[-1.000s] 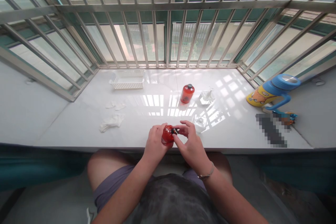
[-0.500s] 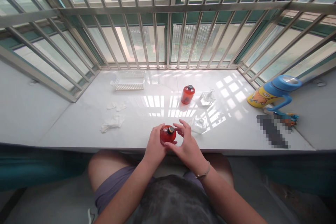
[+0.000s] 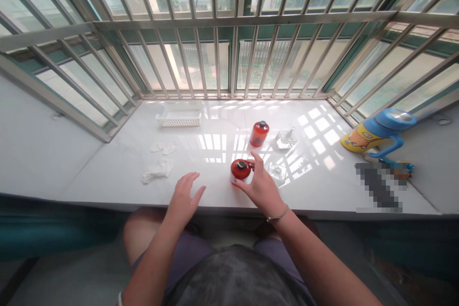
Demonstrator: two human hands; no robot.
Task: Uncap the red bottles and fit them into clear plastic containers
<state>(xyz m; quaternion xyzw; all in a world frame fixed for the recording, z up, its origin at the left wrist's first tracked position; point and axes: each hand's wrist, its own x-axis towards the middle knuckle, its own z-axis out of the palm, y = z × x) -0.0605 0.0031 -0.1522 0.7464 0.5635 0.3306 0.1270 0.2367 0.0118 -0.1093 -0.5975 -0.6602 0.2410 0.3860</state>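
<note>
My right hand (image 3: 264, 190) grips a red, see-through bottle (image 3: 238, 173) with a black cap, thumb at its front and fingers behind at the right. The bottle is upright near the counter's front edge. To its left, my left hand (image 3: 185, 199) is off the bottle and holds nothing, its thumb and fingers apart. A second red bottle (image 3: 258, 136) with a black cap stands farther back. Right of that is a clear square glass container (image 3: 286, 139) with a nozzle-like top. Another clear glass piece (image 3: 277, 171) sits just beyond my right hand, partly lost in glare.
On the left lie two crumpled white cloth-like pieces (image 3: 158, 171). A white plastic basket (image 3: 181, 121) is at the back, below the barred window. A yellow and blue flask (image 3: 380, 129) stands at the right, with a blurred-out dark object (image 3: 378, 186) in front.
My left hand has let go of the red bottle and drawn back left. The bottle has moved slightly right and away from me, with my right hand closing around it.
</note>
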